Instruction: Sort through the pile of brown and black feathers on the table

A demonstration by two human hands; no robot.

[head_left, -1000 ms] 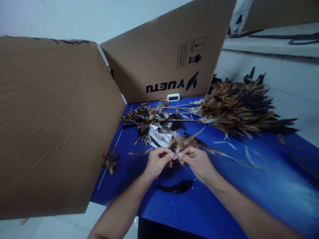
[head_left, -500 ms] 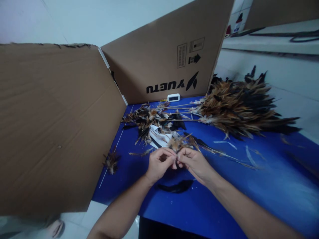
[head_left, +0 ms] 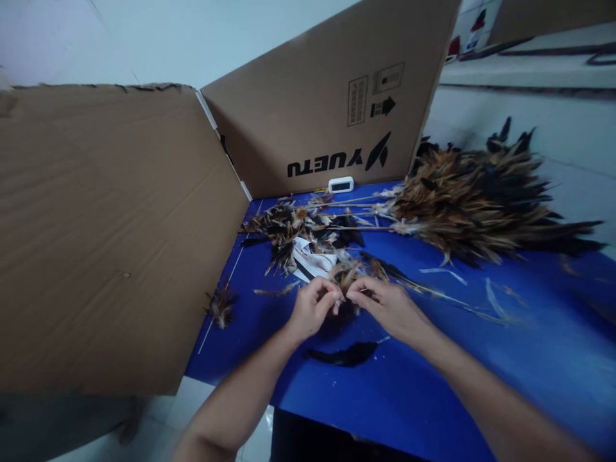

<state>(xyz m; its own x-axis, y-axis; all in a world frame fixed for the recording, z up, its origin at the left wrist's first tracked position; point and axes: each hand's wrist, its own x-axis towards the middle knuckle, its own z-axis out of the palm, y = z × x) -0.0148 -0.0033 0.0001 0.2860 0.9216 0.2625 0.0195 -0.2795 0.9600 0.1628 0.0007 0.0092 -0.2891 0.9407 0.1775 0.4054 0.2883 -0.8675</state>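
Observation:
My left hand (head_left: 314, 309) is closed in a pinch at the base of a small brown feather tuft (head_left: 345, 274), which fans out beyond the fingertips. Close beside it, my right hand (head_left: 385, 305) is also pinched, its fingertips a small gap from the left ones; what they hold, if anything, is too small to make out. Below the hands a curved black feather (head_left: 346, 355) lies on the blue tabletop (head_left: 308, 388). Just past the hands are a white strip with a black stripe (head_left: 312, 262) and a heap of loose feathers (head_left: 289, 224).
Feather bundles on thin sticks (head_left: 462, 199) lie at the back right. Cardboard panels (head_left: 110, 237) wall the left and back. A small white display device (head_left: 341, 185) stands by the back panel. A feather clump (head_left: 221, 307) sits near the left edge; clear strips (head_left: 445, 274) lie right.
My fingertips were together and have parted slightly, the right hand moving a little to the right. The whole view has shifted slightly.

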